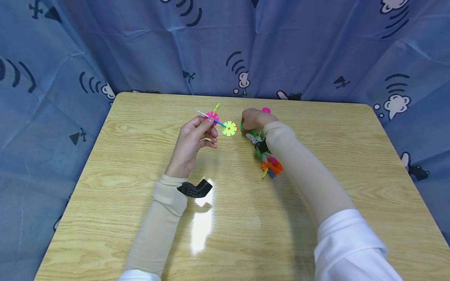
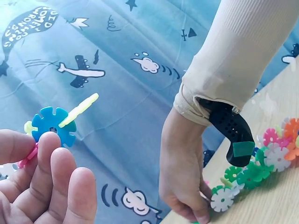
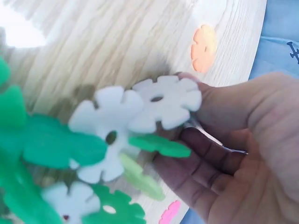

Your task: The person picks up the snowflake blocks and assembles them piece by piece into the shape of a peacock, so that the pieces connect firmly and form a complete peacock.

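My left hand [image 1: 195, 142] pinches a small build of notched flower discs between thumb and fingers, raised above the table. In it are a pink disc [image 1: 212, 117], a blue disc [image 2: 53, 126] and a yellow disc [image 1: 229, 128] slotted into the blue one's edge. A white disc [image 1: 201, 113] sticks out on the far side. My right hand [image 1: 256, 119] reaches down to the table, its fingertips pinching a green disc [image 1: 240, 127] that is mostly hidden. White discs [image 3: 166, 100] of the pile overlap the thumb in the right wrist view.
Beside the right hand lies a pile of green, white, pink and orange discs [image 1: 271, 166]. A lone orange disc [image 3: 204, 48] and a pink disc [image 1: 266, 110] lie on the wooden table [image 1: 239, 226]. A blue printed curtain [image 1: 218, 47] hangs behind the table's far edge.
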Tool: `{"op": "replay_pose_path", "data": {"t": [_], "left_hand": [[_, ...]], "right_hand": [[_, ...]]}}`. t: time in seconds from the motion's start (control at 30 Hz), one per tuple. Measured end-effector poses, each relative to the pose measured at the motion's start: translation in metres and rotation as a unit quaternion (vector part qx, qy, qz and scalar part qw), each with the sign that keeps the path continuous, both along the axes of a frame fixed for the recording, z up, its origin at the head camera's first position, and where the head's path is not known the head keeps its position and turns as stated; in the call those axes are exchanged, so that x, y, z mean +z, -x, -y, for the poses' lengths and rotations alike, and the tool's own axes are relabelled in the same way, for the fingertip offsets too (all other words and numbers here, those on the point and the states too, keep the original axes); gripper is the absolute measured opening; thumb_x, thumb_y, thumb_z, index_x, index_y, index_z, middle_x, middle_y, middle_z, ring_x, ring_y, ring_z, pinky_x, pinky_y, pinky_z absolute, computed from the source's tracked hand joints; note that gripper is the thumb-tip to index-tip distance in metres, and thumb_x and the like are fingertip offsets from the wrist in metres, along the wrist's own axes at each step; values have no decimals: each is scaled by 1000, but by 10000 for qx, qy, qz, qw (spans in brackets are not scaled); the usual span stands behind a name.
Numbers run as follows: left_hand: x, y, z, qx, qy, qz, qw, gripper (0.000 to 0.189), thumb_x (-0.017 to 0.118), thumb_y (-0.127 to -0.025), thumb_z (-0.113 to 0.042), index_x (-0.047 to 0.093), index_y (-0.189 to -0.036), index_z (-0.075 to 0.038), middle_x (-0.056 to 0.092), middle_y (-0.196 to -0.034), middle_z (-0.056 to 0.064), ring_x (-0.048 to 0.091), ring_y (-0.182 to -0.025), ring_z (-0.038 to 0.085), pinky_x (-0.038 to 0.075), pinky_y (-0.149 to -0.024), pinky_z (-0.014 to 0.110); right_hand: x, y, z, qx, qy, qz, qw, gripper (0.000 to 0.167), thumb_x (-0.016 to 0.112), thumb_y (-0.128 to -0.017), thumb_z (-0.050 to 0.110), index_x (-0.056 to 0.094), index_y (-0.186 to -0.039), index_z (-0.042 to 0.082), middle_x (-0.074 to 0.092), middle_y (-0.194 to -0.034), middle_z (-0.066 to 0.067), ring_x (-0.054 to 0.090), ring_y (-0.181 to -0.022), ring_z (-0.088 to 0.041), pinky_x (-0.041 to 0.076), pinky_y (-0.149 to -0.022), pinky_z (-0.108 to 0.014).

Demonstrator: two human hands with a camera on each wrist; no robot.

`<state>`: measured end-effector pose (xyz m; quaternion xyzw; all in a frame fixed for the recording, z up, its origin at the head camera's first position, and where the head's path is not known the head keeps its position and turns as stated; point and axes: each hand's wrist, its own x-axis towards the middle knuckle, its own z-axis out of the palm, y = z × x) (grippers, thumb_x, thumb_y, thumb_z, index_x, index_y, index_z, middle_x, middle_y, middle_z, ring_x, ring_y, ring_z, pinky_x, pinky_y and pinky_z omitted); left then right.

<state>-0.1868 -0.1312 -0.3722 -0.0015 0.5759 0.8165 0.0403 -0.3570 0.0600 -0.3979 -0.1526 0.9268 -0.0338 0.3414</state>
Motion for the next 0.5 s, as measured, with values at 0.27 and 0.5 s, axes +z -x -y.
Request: {"op": "replay_pose_path", "data": {"t": [0.27,0.5], "left_hand": [[-1,0,0,-3,2,8,10000,16,58,-103,-20,61,-96,-6,63,-76,-1,59,-66,12,58,-62,25],[-2,0,-1,-26,8,43,10000,14,57,-103,-20,61,-95,-9,63,-77,-1,59,-67,12,57,-61,25]], "right_hand": [[5,-6,-1,-45,-52,-119,9999,39,66,-97,24,60,-128,2,61,-130,-13,55,-110,-26,50,-100,-39],[-2,-3,-11,-126,201,135,9996,39,70,-94,35,60,-118,7,59,-115,-8,54,-102,-23,49,-87,-33]]}}
